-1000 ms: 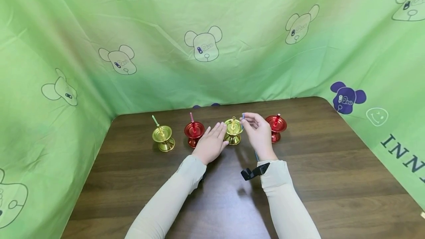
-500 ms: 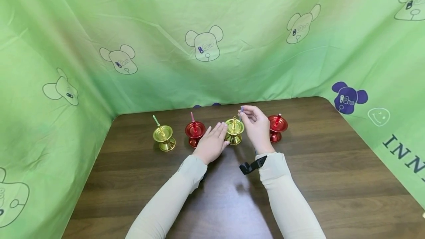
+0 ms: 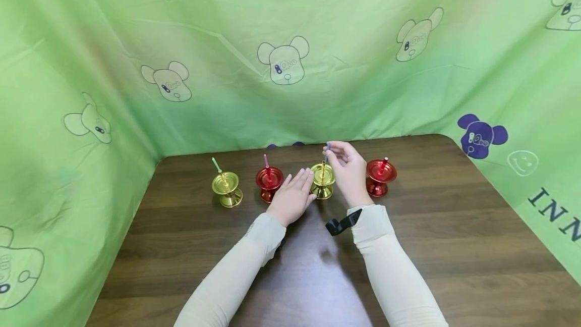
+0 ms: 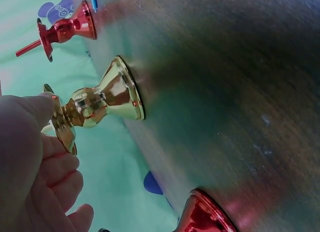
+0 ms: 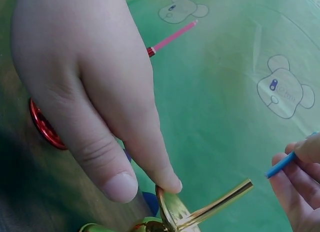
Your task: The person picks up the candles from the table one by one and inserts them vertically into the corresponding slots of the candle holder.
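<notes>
Landmark: the gold holder with the bare gold post, third from the left in a row of four on the dark wood counter. Left hand sits just left of that holder, fingers straight and loosely together, fingertips touching the rim of its dish; the left wrist view shows the same contact at the dish edge, nothing gripped. Right hand is just right of the holder and slightly above it, thumb and fingers pinching a thin blue stick. The stick is held near upright, above and a touch right of the holder's post, not touching it; the right wrist view shows the stick's blue end clear of the gold post. Left of the landmark holder: a red holder with a pink stick standing in it, then, further left, a second gold holder with a green stick leaning left. Right of the landmark holder, behind the right hand: another red holder with a red stick in it. Green cloth printed with bear heads forms the backdrop behind the whole row and wraps both sides of the counter. A black strap clip sits at the right wrist, nearer the viewer than the landmark holder.
</notes>
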A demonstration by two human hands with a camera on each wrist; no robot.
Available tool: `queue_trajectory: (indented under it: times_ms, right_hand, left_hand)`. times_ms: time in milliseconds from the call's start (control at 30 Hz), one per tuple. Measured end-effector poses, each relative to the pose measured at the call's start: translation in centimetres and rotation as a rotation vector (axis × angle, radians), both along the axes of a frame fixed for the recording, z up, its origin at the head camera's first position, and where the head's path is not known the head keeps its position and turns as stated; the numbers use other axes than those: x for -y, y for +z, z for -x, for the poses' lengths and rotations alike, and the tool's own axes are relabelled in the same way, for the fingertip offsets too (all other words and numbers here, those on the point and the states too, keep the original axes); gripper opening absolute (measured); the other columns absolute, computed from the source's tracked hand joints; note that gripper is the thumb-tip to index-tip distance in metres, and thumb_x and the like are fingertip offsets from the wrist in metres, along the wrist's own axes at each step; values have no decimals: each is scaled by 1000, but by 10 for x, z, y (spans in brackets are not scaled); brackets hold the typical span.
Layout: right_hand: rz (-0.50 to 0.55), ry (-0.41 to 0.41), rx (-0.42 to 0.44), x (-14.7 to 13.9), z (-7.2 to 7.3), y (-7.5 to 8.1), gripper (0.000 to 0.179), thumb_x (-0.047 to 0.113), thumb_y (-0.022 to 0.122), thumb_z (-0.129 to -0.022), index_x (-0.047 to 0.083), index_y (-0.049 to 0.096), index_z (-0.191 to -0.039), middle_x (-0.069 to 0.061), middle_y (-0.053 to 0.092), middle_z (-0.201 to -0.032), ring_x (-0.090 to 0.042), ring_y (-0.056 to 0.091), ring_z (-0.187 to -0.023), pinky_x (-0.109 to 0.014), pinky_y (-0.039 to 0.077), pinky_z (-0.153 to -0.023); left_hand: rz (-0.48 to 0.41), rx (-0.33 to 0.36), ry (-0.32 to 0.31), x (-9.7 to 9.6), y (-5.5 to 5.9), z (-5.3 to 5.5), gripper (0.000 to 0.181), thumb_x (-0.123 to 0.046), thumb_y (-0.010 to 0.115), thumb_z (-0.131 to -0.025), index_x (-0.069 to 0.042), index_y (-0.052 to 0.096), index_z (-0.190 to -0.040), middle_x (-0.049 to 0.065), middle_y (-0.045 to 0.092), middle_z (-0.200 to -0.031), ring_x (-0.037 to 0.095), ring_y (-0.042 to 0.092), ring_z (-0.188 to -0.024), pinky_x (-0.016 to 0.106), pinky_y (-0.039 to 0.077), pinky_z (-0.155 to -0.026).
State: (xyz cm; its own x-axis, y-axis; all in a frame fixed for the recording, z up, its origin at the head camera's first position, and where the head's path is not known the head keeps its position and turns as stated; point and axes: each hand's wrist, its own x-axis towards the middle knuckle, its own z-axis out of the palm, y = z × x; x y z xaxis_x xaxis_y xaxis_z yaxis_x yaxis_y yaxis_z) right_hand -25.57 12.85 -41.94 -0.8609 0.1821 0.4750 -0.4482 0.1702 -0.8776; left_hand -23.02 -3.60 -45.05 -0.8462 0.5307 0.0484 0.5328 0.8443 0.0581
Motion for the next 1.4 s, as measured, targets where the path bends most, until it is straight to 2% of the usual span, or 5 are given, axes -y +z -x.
queue_trajectory:
  times_ms: [300, 567, 833, 1067, 1400]
  right_hand:
    - [-23, 7, 19, 1, 2, 1, 22, -2, 66, -96, -10, 67, -116, -26, 72, -108, -9, 69, -90, -17, 55, -85]
    - [-63, -1, 29, 2, 4, -2, 20, 0, 65, -97, -7, 68, -115, -24, 73, -106, -28, 72, -95, -17, 54, -86]
    - [-82, 8, 34, 0, 4, -4, 19, -2, 65, -96, -8, 68, -114, -22, 73, -106, -13, 70, -92, -17, 55, -86]
    - [-81, 3, 40, -1, 3, -10, 19, 3, 67, -97, -5, 69, -114, -20, 74, -106, -28, 71, -95, -17, 54, -85]
    - [-175, -40, -21, -1, 5, -14, 17, 2, 68, -96, -6, 68, -111, -19, 75, -101, -32, 73, -93, -13, 53, -82]
  left_hand:
    - [4, 10, 2, -1, -2, 1, 62, -39, 43, -109, -8, 29, -160, 7, 28, -165, 19, 22, -153, 43, 23, -123]
    - [-30, 11, -2, 1, -3, 1, 61, -37, 45, -109, -7, 30, -160, 8, 28, -165, 20, 23, -153, 44, 24, -122]
    - [-38, -5, -6, 1, -8, 3, 61, -37, 45, -109, -7, 30, -160, 7, 30, -164, 20, 24, -153, 44, 24, -122]
    - [-43, -8, -9, 1, -5, 2, 60, -36, 46, -108, -6, 32, -159, 8, 32, -164, 21, 25, -153, 45, 26, -122]
    - [-35, -9, -7, 0, -1, -1, 60, -34, 47, -108, -5, 32, -159, 9, 33, -163, 21, 26, -152, 45, 26, -121]
